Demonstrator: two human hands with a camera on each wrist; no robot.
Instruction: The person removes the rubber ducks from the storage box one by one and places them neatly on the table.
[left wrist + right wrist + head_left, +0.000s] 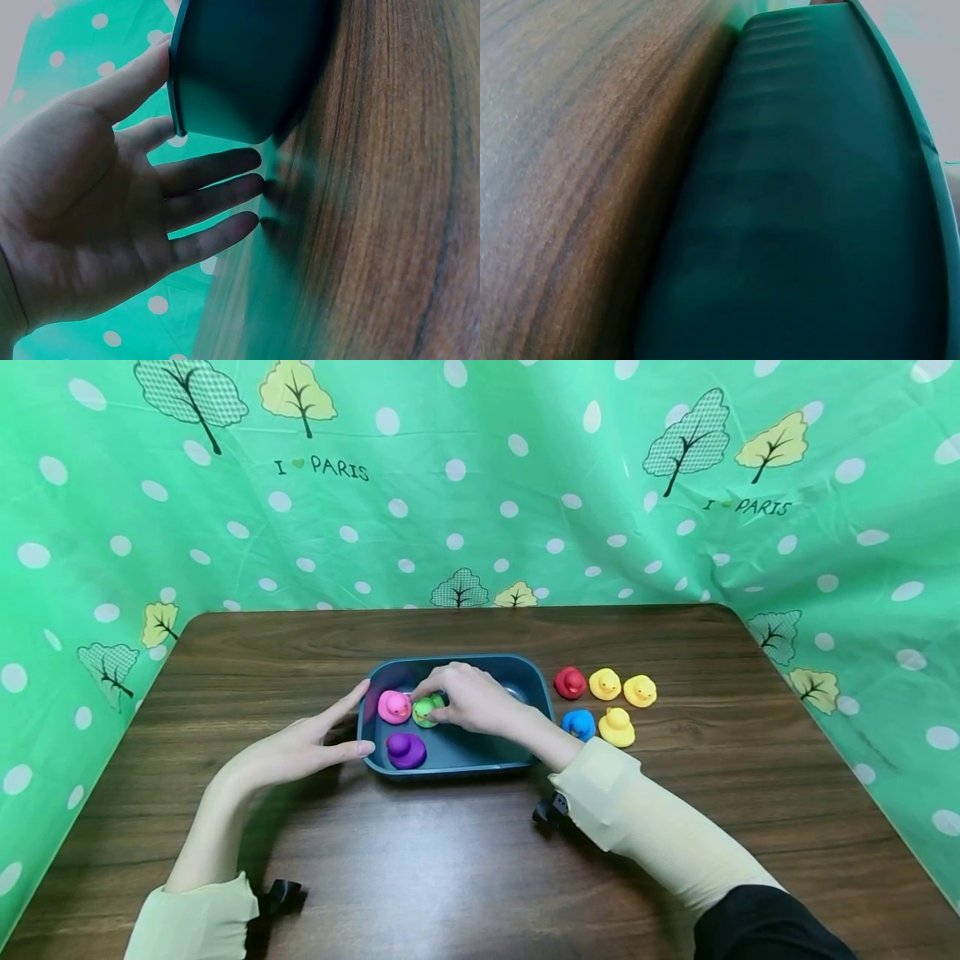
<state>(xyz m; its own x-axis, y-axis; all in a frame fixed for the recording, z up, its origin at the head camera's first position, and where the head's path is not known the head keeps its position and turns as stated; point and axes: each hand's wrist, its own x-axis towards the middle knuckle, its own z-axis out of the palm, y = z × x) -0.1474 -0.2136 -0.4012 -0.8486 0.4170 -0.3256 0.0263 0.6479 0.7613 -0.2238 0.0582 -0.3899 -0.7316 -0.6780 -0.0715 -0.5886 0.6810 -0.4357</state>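
Note:
A dark blue tray [480,764] lies on the table, with a pink rubber duck [393,707] and a purple rubber duck [406,751] inside at its left end. Beside the pink one, my right hand [474,697] pinches a green rubber duck [424,711] between thumb and fingers, low in the tray. My left hand [303,747] touches the tray's left end with extended fingers. In the left wrist view, the thumb meets the tray's rim [174,90] while the other fingers spread out straight. The right wrist view shows the tray's outer wall [795,187] but not the right hand.
Right of the tray sit a red duck [570,682], a blue duck [579,724] and several yellow ducks [617,727] on the brown wooden table [420,860]. A green dotted cloth [510,468] hangs behind the table. Each wrist wears a small black camera mount [282,897].

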